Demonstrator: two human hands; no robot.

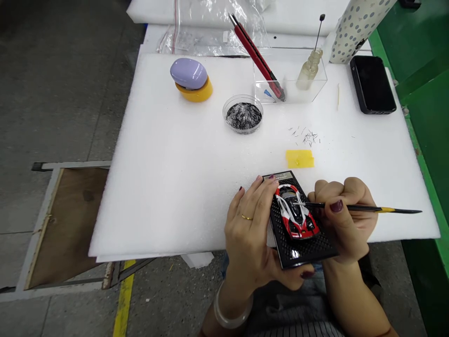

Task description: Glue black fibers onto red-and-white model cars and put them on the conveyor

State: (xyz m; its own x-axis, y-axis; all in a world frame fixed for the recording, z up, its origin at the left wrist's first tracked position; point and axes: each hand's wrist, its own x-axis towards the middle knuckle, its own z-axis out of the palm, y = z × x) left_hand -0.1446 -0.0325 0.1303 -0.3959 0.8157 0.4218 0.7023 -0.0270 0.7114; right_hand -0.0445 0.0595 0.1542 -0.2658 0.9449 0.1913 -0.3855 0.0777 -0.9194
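A slim black-and-yellow tool (387,210) at a small red, white and black model car (298,213)
The left hand (249,229) is clamped around the black rectangular base (312,251) bearing the car, at the near edge of the white foam sheet (168,187); the right hand (345,217) pinches the tool, its tip over the car's midsection; whether it touches cannot be told.

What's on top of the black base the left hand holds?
A red, white and black model car sits on the black base, plus a label at the far end. The left hand hides part of one edge.
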